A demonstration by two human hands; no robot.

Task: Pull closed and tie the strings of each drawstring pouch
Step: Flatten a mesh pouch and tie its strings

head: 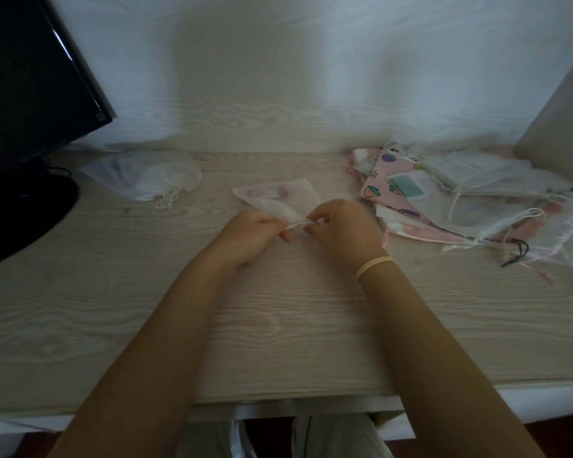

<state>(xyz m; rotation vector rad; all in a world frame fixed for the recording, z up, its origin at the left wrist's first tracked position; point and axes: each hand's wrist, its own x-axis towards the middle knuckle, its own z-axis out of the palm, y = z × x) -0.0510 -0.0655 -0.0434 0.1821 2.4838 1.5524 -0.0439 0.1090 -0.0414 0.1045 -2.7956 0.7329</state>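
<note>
Pouch at desk centre, strings pinched by left hand and right hand, tying under way; one tied pouch left, untied heap right remaining.

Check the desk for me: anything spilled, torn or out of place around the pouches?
Nothing looks spilled or torn. The unsorted pouches lie in a loose, overlapping heap at the right, strings trailing toward the desk edge. Both hands, left hand and right hand, pinch the strings of the white pouch.
</note>
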